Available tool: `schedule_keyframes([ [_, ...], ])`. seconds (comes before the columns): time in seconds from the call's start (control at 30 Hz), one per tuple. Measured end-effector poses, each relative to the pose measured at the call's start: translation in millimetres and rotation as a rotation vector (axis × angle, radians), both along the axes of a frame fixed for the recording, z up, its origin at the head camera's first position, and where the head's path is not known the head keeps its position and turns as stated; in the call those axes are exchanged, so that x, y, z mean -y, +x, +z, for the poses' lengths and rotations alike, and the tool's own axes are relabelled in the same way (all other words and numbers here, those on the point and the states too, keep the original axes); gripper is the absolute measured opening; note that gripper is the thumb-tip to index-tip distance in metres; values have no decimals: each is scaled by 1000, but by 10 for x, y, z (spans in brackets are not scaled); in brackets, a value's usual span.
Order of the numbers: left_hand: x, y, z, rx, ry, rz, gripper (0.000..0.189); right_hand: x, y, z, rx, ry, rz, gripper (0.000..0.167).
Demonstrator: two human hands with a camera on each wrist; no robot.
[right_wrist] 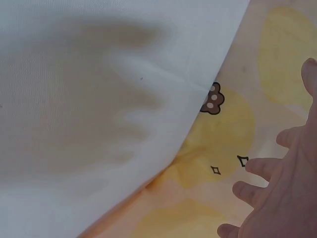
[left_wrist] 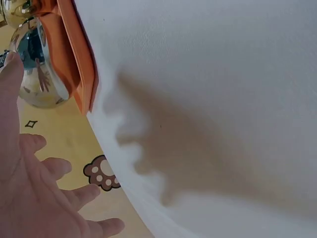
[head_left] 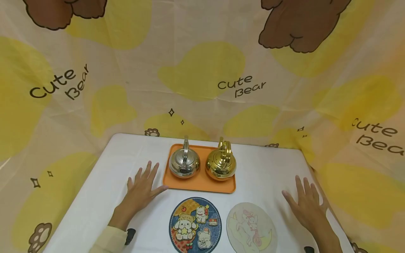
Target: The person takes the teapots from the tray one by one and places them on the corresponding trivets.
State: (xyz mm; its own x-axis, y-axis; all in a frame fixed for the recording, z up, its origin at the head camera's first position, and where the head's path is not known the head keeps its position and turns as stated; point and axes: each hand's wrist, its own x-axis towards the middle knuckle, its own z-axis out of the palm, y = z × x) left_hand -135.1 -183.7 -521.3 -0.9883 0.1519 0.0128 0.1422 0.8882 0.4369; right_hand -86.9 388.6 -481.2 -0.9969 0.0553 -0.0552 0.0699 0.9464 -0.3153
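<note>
A silver teapot [head_left: 185,163] and a gold teapot [head_left: 220,165] stand side by side on an orange tray [head_left: 199,187]. My left hand [head_left: 141,191] is spread over the table just left of the tray, its thumb pointing at the tray's near left corner in the head view. In the left wrist view the same hand [left_wrist: 39,193] shows straight, parted fingers with nothing in them, the silver teapot [left_wrist: 42,74] beyond the thumb. Far to the right, my right hand [head_left: 307,207] hovers with fingers spread and holds nothing; its shadow falls on the table in the right wrist view.
Two round mats lie in front of the tray: a blue one with cartoon animals [head_left: 195,225] and a pale one with a faint drawing [head_left: 251,228]. The white table [head_left: 139,147] ends at a patterned cloth backdrop [head_left: 196,70] behind and at the sides.
</note>
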Motion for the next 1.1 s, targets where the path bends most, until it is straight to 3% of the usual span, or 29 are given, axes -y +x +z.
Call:
schedule_keyframes([
  [0.5, -198, -136, -151, 120, 46, -10, 100, 10, 12, -1, 0, 18, -9, 93],
  [1.1, -252, -127, -244, 163, -10, -20, 96, 118, 12, 1, -63, 11, 8, 91],
])
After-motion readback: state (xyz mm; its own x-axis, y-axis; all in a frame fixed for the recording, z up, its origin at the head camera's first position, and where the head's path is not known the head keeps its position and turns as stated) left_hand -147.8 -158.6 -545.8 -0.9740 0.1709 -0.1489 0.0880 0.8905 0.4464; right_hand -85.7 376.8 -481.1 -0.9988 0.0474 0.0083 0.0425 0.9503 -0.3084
